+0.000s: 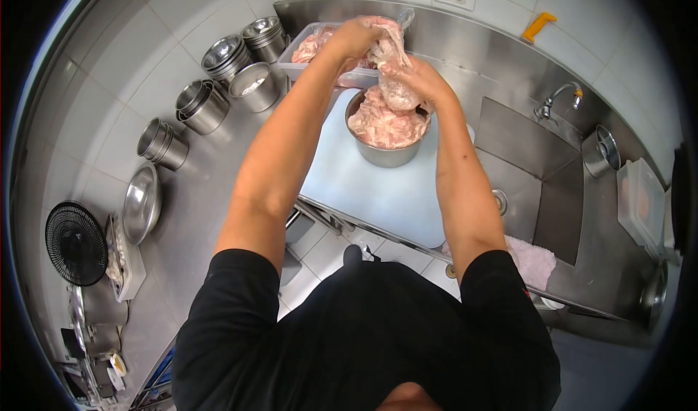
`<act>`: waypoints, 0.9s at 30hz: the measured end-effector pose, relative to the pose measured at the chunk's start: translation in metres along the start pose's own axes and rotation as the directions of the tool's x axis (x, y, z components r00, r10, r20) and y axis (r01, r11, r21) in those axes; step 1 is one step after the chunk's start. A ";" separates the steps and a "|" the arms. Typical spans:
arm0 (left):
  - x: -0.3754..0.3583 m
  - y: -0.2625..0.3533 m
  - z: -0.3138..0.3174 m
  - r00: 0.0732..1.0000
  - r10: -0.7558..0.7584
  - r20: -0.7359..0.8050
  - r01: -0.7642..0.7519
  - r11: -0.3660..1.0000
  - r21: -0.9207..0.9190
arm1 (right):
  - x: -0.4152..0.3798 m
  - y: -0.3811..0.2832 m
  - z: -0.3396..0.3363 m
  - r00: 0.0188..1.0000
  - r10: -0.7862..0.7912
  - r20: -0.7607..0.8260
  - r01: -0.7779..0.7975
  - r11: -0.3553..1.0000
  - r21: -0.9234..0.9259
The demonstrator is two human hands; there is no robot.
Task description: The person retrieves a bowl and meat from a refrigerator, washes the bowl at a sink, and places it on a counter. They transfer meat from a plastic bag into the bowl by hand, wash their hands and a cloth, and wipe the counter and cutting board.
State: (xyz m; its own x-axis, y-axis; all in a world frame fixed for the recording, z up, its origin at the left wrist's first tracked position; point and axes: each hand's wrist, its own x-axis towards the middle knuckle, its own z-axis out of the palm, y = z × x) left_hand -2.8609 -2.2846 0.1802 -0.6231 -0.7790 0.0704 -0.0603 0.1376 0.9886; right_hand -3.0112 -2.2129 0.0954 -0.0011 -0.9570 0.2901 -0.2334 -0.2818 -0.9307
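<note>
A clear plastic bag of raw meat [397,84] hangs between my hands, its lower end over a round metal pot [389,156]. My left hand [359,36] is closed on the upper part of the bag. Lower on its right side, my right hand [422,81] grips the same bag. Pale pink raw meat [387,122] is heaped in the pot up to its rim. The pot rests on a light blue cutting board [336,171]. Behind my left forearm, a plastic tub [293,69] holds more raw meat.
Stacked metal pots [202,108] line the wall on the left, with a metal bowl [142,204] nearer me. On the right are a steel sink [525,138] and faucet [558,101]. A pink towel [533,261] lies at the counter's front edge.
</note>
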 end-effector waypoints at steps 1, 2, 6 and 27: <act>0.001 0.000 0.002 0.999 0.019 0.026 -0.019 1.000 -0.009 | 0.002 0.000 0.003 1.000 -0.005 0.000 0.005 0.999 0.045; 0.003 -0.001 0.003 0.998 0.039 0.051 -0.038 0.999 -0.019 | 0.004 -0.006 0.007 1.000 -0.010 0.001 0.010 0.996 0.089; 0.001 -0.007 0.006 0.998 0.068 0.011 -0.063 0.964 -0.257 | 0.003 -0.020 0.016 0.988 0.152 0.020 -0.153 0.969 0.195; 0.031 -0.072 -0.043 0.813 -0.283 -0.509 -0.276 0.582 -0.765 | -0.014 0.018 0.010 0.945 0.276 0.172 -0.229 0.941 -0.250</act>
State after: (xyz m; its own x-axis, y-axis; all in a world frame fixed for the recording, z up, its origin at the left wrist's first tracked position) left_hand -2.8428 -2.3451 0.1173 -0.0931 -0.9835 -0.1549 0.7337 -0.1730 0.6571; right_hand -3.0052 -2.2048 0.0726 0.1020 -0.9946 -0.0215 -0.4626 -0.0283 -0.8861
